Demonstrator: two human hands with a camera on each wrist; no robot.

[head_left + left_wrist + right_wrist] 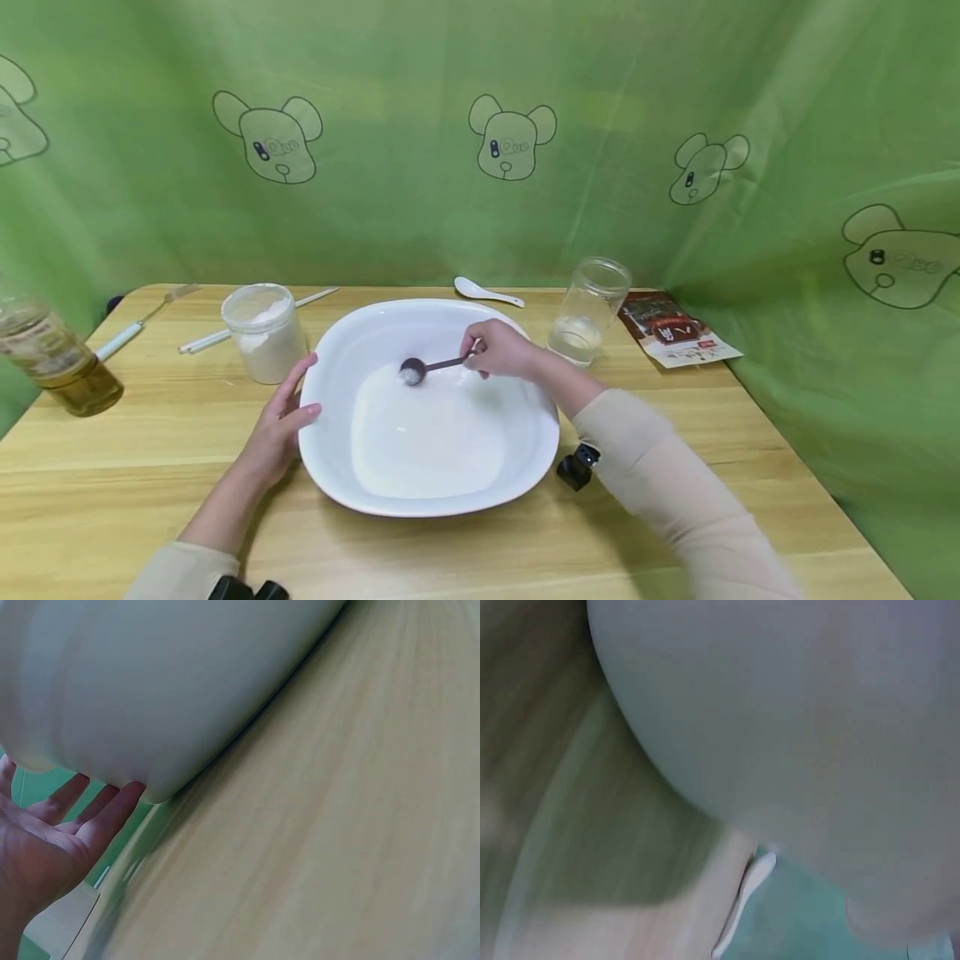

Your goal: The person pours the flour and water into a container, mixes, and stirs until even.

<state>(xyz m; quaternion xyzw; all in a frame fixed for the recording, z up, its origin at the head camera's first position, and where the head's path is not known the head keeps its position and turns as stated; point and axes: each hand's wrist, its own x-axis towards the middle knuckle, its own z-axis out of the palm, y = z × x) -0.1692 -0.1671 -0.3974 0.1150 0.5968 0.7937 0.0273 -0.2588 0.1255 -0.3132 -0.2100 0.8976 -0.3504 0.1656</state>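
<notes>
A large white basin (427, 450) stands on the wooden table. My right hand (504, 348) reaches over its far right rim and pinches the handle of a small dark measuring spoon (441, 365). White grains lie in the spoon's bowl, held low inside the basin. At the basin's left side, my left hand (281, 421) steadies it, thumb at the rim. In the left wrist view, that hand's spread, fairly straight fingers (112, 814) touch the outer wall. The right wrist view is filled by the basin's outside, and the right hand does not show there.
A jar of white powder (266, 337) stands left of the basin, near white sticks (206, 340). Further left are a tilted oil bottle (63, 367) and a fork (123, 337). Behind and right are a white spoon (483, 292), a glass jar of liquid (588, 312) and a packet (675, 329).
</notes>
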